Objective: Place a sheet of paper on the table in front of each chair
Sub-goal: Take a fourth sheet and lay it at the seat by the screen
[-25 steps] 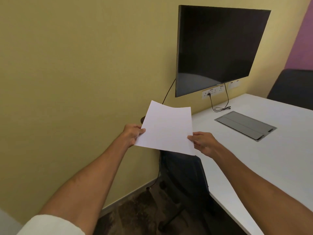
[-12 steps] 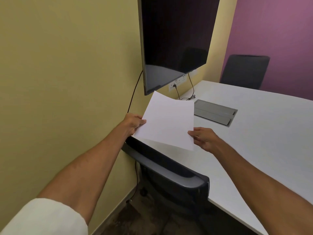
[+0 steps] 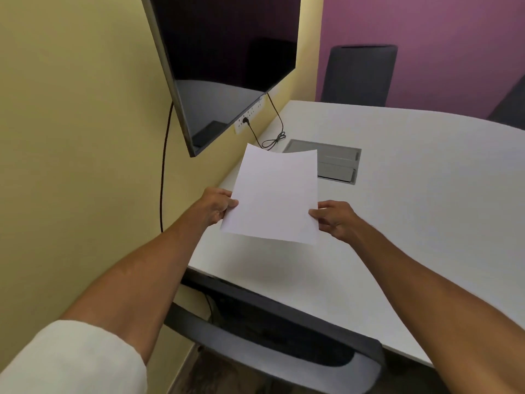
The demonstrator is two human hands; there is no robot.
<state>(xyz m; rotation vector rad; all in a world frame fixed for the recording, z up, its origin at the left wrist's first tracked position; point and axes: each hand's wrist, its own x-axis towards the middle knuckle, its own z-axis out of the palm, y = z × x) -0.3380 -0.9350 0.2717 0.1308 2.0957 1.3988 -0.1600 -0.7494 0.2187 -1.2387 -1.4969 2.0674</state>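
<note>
A blank white sheet of paper (image 3: 274,194) hangs in the air a little above the white table (image 3: 412,217), casting a shadow on it. My left hand (image 3: 214,204) pinches its left edge and my right hand (image 3: 335,218) pinches its right edge. Directly below me, a dark chair (image 3: 287,336) is pushed under the table's near edge, its backrest top showing. A second dark chair (image 3: 359,73) stands at the far side against the purple wall. Part of a third dark chair (image 3: 510,105) shows at the far right.
A dark wall-mounted screen (image 3: 227,61) hangs over the table's left end. Under it is a white socket strip with a black looped cable (image 3: 274,142). A grey cable box lid (image 3: 333,164) is set into the tabletop. The yellow wall runs close on the left.
The view has moved closer over the table. The sheet, held in both hands, now hangs above the tabletop in front of the near chair instead of beside the table's edge.
</note>
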